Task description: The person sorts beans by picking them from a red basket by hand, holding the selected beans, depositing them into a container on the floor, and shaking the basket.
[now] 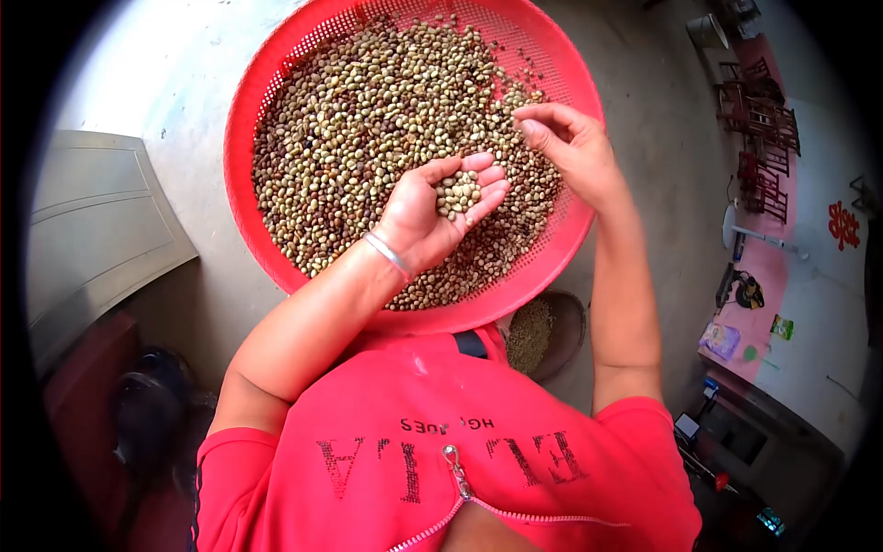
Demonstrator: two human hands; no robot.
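A round red plastic basket (pixel 241 198) with a perforated wall holds a large heap of small green, tan and brown beans (pixel 354 138). My left hand (pixel 418 213), palm up and with a silver bracelet at the wrist, cups a small pile of pale green beans (pixel 457 194) above the heap. To its right, my right hand (pixel 579 155) hovers over the basket's right side, thumb and forefinger pinched together. Whether a bean sits between those fingertips is too small to make out.
Below the basket, a dark bowl (pixel 572 336) of small grains stands on the floor. A pale panel (pixel 101 225) lies to the left. Along the right wall are dark red wooden chairs (pixel 759 115), a fan (pixel 729 225) and a bucket (pixel 708 32).
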